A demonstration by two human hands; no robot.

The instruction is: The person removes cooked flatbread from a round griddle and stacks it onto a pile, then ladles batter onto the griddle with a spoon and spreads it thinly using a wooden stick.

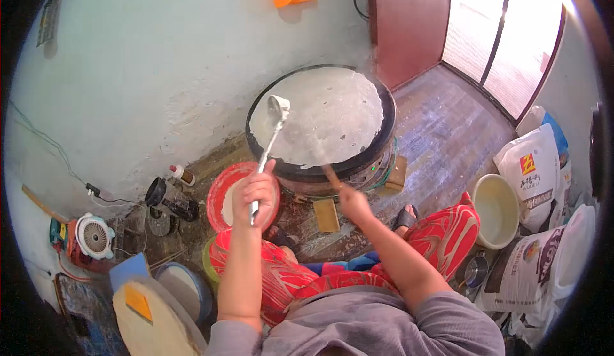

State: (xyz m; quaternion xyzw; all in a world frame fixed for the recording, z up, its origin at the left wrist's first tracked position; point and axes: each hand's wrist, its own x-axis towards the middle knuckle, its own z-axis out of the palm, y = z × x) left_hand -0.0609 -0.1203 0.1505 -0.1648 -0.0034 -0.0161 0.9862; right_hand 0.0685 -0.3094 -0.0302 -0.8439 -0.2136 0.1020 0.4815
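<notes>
My left hand (pixel 256 193) is closed around the metal handle of a ladle (pixel 275 132), whose batter-coated bowl is raised over the left side of a round griddle (pixel 256 140). My right hand (pixel 355 204) grips a wooden-handled tool (pixel 332 177); its far end is smeared by motion over the griddle's near part, so its exact kind cannot be told. A thin, pale sheet of batter (pixel 339 113) covers most of the dark griddle, with small gaps and a ragged edge. Partly behind my left hand is a red basin (pixel 217 193) holding white batter.
On the right stand a cream tub (pixel 495 212), a small metal pot (pixel 474 270) and printed flour sacks (pixel 534 170). To the left are a black jug (pixel 169 196), a bottle (pixel 183 175) and a small fan blower (pixel 96 236). A round board (pixel 150 327) is at lower left.
</notes>
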